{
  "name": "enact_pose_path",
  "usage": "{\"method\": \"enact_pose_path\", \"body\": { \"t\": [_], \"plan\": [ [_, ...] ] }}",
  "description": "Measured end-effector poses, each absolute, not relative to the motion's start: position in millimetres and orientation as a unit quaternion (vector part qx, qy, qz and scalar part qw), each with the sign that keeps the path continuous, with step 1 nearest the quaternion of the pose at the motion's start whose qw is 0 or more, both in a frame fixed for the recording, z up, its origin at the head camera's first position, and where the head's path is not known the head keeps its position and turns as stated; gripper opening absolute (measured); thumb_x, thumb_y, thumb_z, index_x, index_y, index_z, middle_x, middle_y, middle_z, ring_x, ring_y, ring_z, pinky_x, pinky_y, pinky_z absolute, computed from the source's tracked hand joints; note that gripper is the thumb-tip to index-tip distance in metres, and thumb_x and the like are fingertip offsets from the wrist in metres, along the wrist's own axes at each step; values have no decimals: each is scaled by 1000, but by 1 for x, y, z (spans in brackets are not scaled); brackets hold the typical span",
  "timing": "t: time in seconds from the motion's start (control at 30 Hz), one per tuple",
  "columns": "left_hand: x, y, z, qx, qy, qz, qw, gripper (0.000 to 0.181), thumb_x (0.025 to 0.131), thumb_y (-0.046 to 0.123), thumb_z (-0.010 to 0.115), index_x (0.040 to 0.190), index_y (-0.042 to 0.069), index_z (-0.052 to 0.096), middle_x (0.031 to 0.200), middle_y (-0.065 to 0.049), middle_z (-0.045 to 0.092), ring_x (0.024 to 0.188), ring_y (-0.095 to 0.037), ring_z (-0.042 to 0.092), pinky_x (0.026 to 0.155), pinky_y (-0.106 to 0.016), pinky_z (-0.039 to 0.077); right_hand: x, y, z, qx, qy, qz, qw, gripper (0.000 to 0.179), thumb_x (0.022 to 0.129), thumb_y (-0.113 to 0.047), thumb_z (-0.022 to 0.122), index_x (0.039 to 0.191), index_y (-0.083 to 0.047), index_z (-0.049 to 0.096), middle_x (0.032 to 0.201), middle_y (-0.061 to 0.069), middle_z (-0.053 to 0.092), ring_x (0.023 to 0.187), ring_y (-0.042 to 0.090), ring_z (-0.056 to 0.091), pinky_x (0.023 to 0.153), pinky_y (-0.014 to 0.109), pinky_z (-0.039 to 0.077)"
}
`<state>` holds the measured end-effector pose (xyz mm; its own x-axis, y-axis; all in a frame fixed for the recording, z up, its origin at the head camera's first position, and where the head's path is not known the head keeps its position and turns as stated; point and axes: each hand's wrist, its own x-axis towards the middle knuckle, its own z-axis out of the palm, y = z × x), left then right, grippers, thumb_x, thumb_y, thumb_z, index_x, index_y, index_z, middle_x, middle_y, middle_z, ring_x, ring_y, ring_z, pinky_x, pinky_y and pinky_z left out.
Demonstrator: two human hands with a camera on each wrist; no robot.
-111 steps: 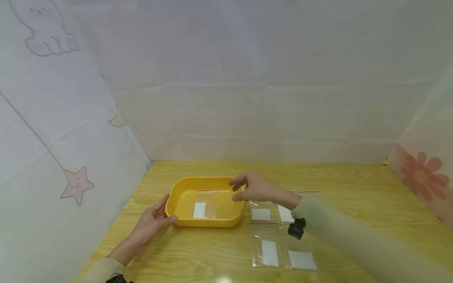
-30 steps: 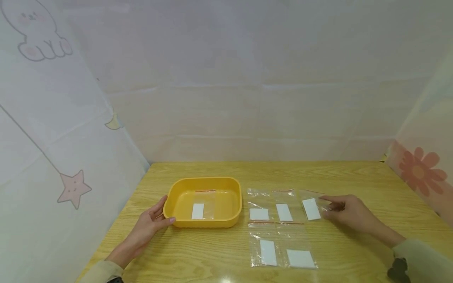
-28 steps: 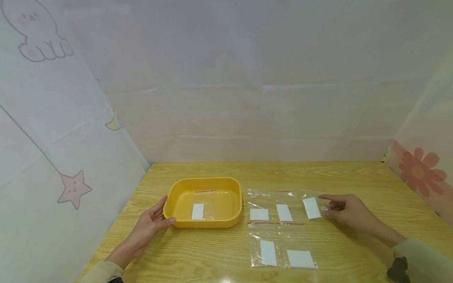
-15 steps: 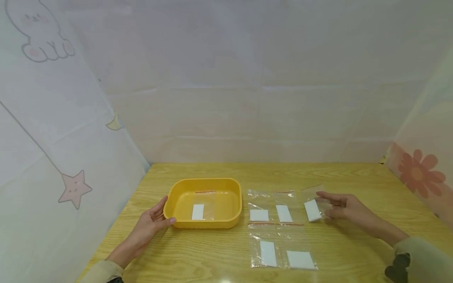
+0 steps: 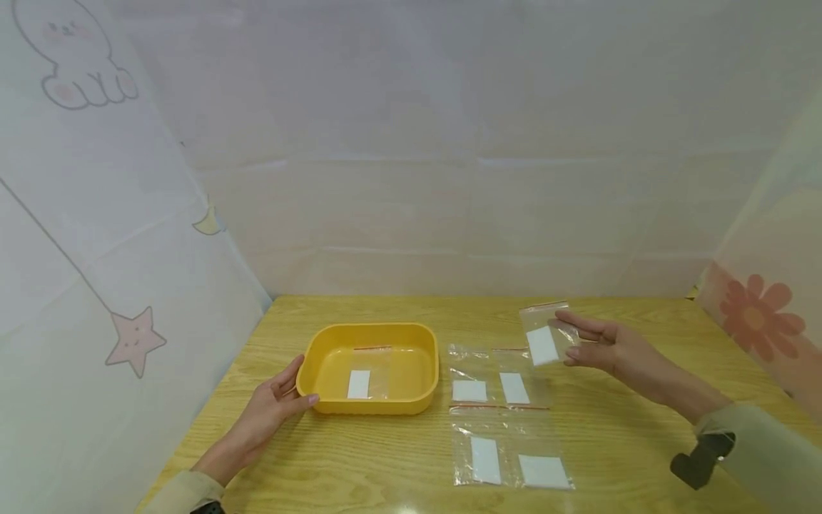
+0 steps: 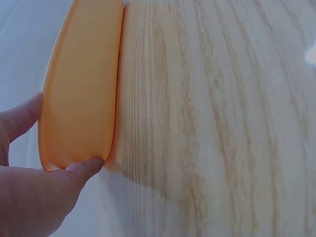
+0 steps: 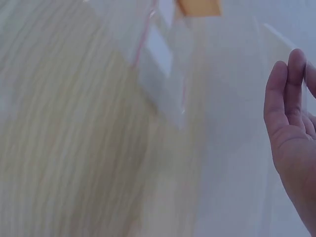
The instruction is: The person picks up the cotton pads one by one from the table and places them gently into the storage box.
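Observation:
My left hand (image 5: pixel 266 410) grips the left end of a yellow plastic tray (image 5: pixel 379 407), thumb at the near corner; the left wrist view shows the thumb and a finger on the tray wall (image 6: pixel 81 89). Inside the tray lies a clear zip bag (image 5: pixel 380 368) with a white rectangle in it. My right hand (image 5: pixel 623 353) pinches the right edge of another zip bag (image 5: pixel 542 335), which hangs tilted above the table with its own white rectangle. In the right wrist view the right hand (image 7: pixel 291 113) stands at the right edge, the bag mostly out of sight.
Several more clear zip bags with white rectangles lie in two rows on the wooden table (image 5: pixel 642 442), right of the tray, such as a near-row bag (image 5: pixel 486 460). Printed cloth walls (image 5: pixel 475 214) rise behind the table and at both sides.
My right hand has gone from over the tray to the far-right bag, then lifted that bag off the table, up and leftward. My left hand has stayed on the tray.

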<state>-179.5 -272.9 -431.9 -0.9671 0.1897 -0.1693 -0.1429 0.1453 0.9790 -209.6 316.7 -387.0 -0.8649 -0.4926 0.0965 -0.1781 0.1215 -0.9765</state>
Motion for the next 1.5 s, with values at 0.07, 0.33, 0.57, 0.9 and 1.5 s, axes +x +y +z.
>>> {"method": "enact_pose_path", "body": {
  "t": [0.07, 0.33, 0.57, 0.9, 1.5],
  "plan": [
    [-180, -273, -432, 15, 746, 653, 128, 93, 102, 12, 72, 171, 14, 10, 174, -15, 12, 155, -36, 24, 109, -28, 48, -213, 305, -380, -233, 725, -634, 135, 69, 107, 0, 57, 167, -1, 22, 170, -2, 32, 129, 11, 61, 102, 38, 56],
    [-180, -274, -434, 13, 749, 650, 130, 94, 102, 14, 74, 171, 14, 11, 174, -15, 13, 155, -36, 25, 109, -30, 49, -230, 248, -364, -233, 662, -692, 170, 72, 106, 2, 59, 168, -2, 22, 173, 13, 21, 106, 16, 71, 102, 40, 56],
    [-181, -274, -434, 19, 748, 652, 126, 95, 101, 15, 75, 171, 13, 10, 174, -15, 13, 155, -36, 24, 109, -29, 47, -245, 194, -358, -219, 627, -721, 198, 74, 104, 4, 63, 167, -5, 25, 173, 17, 19, 98, 13, 69, 103, 38, 55],
    [-180, -274, -435, 16, 745, 655, 126, 95, 100, 14, 75, 171, 13, 11, 174, -16, 13, 155, -36, 25, 109, -29, 48, -262, 119, -370, -219, 583, -746, 236, 70, 104, 10, 58, 166, -2, 29, 170, 17, 28, 96, 15, 73, 100, 35, 57],
    [-179, -273, -434, 11, 748, 652, 124, 93, 101, 13, 74, 171, 14, 11, 174, -15, 14, 155, -36, 26, 110, -31, 47, -265, 21, -409, -148, 587, -752, 260, 65, 99, 16, 62, 159, 10, 37, 162, 27, 38, 88, 21, 76, 90, 38, 62]
  ]
}}
